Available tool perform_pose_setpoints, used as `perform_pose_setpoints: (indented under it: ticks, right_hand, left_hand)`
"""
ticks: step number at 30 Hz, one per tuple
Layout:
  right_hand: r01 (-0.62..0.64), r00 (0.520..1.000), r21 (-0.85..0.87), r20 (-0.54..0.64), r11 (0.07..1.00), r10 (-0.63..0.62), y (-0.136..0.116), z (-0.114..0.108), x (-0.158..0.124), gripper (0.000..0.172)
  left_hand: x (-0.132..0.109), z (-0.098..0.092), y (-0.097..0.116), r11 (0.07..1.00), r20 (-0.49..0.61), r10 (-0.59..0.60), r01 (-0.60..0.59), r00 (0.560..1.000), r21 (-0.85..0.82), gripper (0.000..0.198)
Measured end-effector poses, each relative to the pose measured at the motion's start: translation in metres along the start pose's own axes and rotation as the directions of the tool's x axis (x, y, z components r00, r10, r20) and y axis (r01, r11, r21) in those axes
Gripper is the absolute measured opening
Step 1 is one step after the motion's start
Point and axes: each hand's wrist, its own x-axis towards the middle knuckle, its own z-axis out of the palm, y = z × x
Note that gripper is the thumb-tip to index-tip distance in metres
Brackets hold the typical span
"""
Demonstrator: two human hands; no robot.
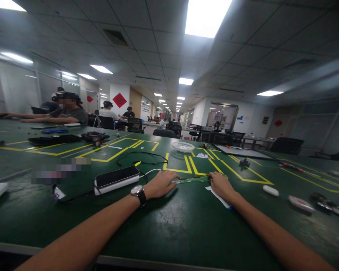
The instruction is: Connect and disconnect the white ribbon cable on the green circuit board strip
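A long, narrow green strip that looks like a circuit board (190, 181) is held low over the green table, between my hands. Closed at its left end is my left hand (161, 184), with a watch (139, 193) on the wrist. My right hand (220, 184) grips the other end, its fingers bent around it. Small brownish pieces show along the strip's upper edge, too small to name. Partly under my right hand lies a white sheet (219, 197) with a bit of blue at its near end.
Left of my hands sits a white device with a black top (117, 178), with cables beside it. A white basket (183, 146) stands beyond. On the right are a white rounded object (270, 190) and a pinkish case (301, 204). Another person (69, 111) sits at the far left.
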Motion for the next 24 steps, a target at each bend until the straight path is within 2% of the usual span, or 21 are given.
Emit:
perform_pose_setpoints:
  ticks: [11,17,20,24]
  right_hand:
    - [0.036,0.999,0.01,0.022,0.999,-0.036,-0.002,0.005,-0.01,0.038]
    - [0.052,0.997,0.051,0.056,0.997,-0.055,0.003,-0.002,-0.007,0.037]
    - [0.111,0.991,0.137,0.063,0.984,-0.12,0.006,-0.007,-0.004,0.041]
    - [0.291,0.947,0.329,0.037,0.898,-0.321,-0.004,-0.012,-0.005,0.039]
  left_hand:
    - [-0.002,0.002,0.0,0.998,0.065,0.057,-0.059,0.996,0.026,0.029]
    - [-0.001,0.002,-0.003,0.998,0.045,0.055,-0.056,0.997,0.023,0.028]
    - [0.0,0.001,-0.004,0.998,0.022,0.061,-0.061,0.998,0.013,0.028]
    - [0.002,0.0,-0.005,0.999,0.01,0.048,-0.048,0.999,0.016,0.029]
